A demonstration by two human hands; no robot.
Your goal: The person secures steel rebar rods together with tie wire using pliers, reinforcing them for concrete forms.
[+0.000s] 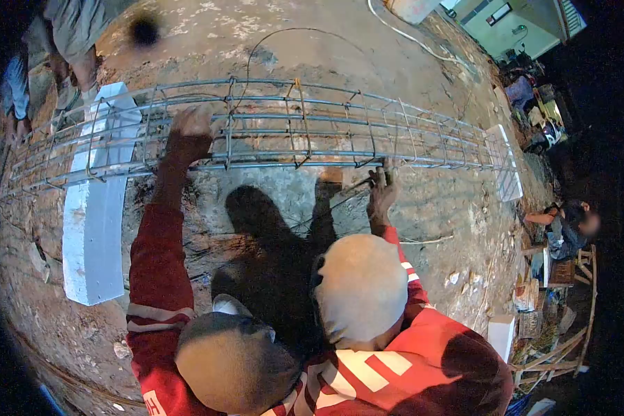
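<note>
A long cage of thin steel bars and square ties (pixel 298 132) stretches sideways in front of me. My left hand (pixel 191 132) is closed around bars left of the cage's middle, its fingers slightly blurred. Just below the lower front bar, right of the middle, my right hand (pixel 382 191) is closed on a thin tool (pixel 351 193) that slants down to the left. What kind of tool it is cannot be made out. One tie near the middle (pixel 300 118) looks orange at its top.
White blocks (pixel 93 229) (pixel 505 163) lie under the cage's two ends. A curved wire (pixel 291 29) lies beyond it. People stand at the upper left (pixel 80 41), and another person (pixel 568 225) is at the right, near a wooden frame (pixel 586 312). My knees (pixel 364 288) are below.
</note>
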